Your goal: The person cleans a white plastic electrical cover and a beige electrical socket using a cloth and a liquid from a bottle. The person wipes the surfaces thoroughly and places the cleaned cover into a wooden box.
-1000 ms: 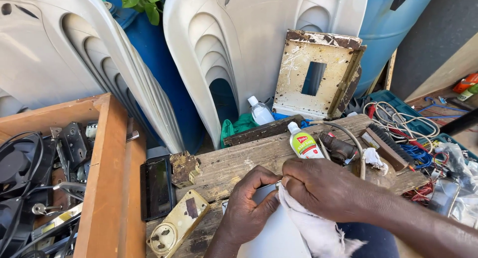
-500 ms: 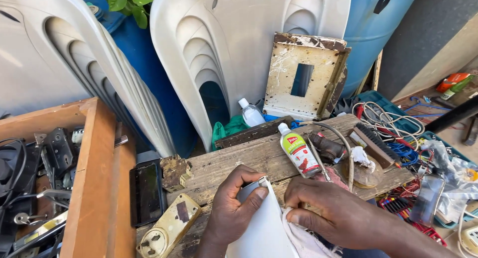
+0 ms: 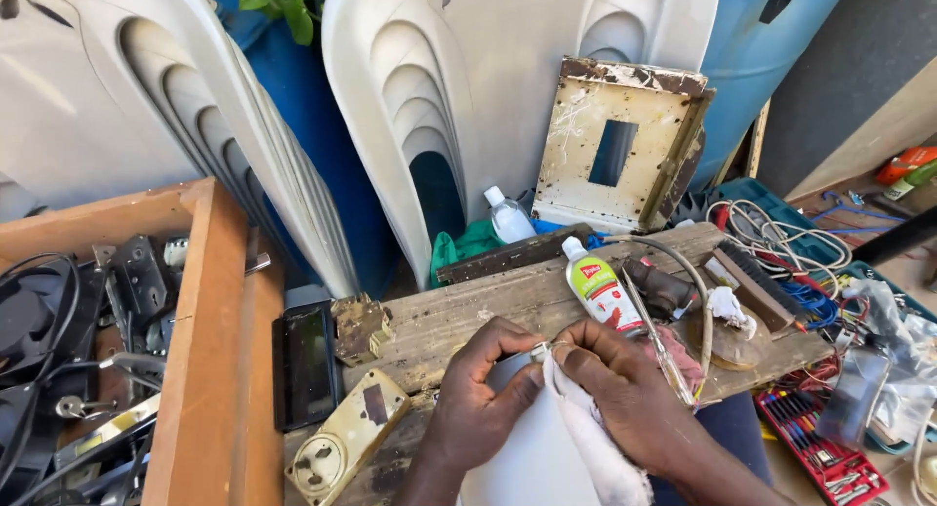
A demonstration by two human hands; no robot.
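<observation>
Head view: both hands pinch a small pale part over a white panel at a cluttered plank bench

Left hand [image 3: 478,413] fingers curled, thumb and forefinger closed on the small pale part [image 3: 540,351]; right hand [image 3: 625,399] fingers closed too, pinching the same part with a white cloth [image 3: 595,447] bunched under it; white panel [image 3: 517,457] just below both hands; glue bottle [image 3: 597,289] lying on wooden plank [image 3: 459,316] just beyond the right hand; screwdriver [image 3: 656,342] beside it; black phone [image 3: 305,362] and beige socket [image 3: 346,438] left; wooden box [image 3: 210,350] far left

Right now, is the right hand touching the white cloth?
Touching. The head view shows the right hand lying on the white cloth, its fingers pressing the cloth's top end where the left hand meets it; no gap shows.
</observation>
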